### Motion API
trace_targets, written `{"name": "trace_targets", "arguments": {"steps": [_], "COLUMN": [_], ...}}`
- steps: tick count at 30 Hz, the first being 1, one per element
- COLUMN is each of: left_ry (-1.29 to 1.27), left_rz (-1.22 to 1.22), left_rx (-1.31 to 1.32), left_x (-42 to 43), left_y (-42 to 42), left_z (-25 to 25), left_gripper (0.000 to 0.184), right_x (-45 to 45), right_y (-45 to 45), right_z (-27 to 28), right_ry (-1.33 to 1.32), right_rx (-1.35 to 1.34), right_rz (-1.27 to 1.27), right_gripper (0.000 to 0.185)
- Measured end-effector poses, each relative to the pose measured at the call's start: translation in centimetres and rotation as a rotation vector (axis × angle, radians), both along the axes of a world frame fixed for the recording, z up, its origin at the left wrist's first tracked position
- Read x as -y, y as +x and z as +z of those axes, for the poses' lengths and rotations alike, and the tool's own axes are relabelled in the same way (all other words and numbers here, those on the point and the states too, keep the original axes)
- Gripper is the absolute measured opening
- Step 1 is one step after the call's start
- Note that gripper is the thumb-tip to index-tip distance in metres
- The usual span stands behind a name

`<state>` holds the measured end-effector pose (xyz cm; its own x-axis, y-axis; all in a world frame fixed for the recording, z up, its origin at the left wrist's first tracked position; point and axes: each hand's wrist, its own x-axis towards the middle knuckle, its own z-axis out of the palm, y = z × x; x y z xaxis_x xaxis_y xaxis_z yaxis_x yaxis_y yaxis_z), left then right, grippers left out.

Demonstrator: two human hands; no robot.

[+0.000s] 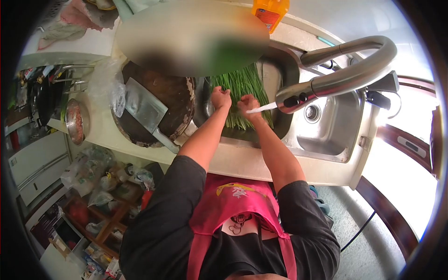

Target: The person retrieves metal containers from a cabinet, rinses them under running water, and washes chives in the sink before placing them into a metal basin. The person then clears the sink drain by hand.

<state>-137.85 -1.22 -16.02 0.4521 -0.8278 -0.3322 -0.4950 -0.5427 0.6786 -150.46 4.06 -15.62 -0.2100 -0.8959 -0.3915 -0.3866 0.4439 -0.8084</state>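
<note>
A large bunch of long garlic chives point(249, 86) lies in the left basin of the sink point(293, 77). My left hand point(221, 98) is closed at the left side of the bunch, with leaves at its fingers. Close beside it, my right hand point(248, 104) is curled around some of the leaves, nearer the cut ends. From the curved metal faucet point(340, 84), a stream of water point(262, 108) runs onto my right hand and wrist. My palms and part of the grip are hidden.
Left of the sink, a cleaver point(142, 107) rests on a round dark chopping board point(179, 105). A metal bowl of reddish minced food point(74, 121) stands near the counter's left edge. An orange bottle point(270, 11) is behind the sink. A second basin point(329, 135) lies to the right.
</note>
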Motion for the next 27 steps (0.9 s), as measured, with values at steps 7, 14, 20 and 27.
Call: {"name": "trace_targets", "arguments": {"steps": [7, 14, 20, 27], "left_ry": [-0.038, -0.061, 0.019, -0.502], "left_rz": [0.187, 0.282, 0.336, -0.207], "left_rx": [-0.365, -0.848, -1.132, -0.522], "left_x": [0.5, -3.6, -4.7, -0.5], "left_y": [0.5, 1.8, 2.2, 8.4], "left_z": [-1.5, 5.7, 8.3, 21.6], "left_gripper": [0.013, 0.015, 0.005, 0.012], "right_x": [-1.1, -1.4, -1.9, -3.4], "right_y": [-0.2, 3.4, 2.8, 0.5], "right_z": [1.3, 3.7, 4.5, 4.6], "right_ry": [-0.037, -0.310, 0.224, -0.026], "right_rx": [-0.155, -0.017, 0.353, -0.260], "right_rz": [0.094, 0.192, 0.020, 0.442], "right_gripper": [0.031, 0.029, 0.024, 0.038]}}
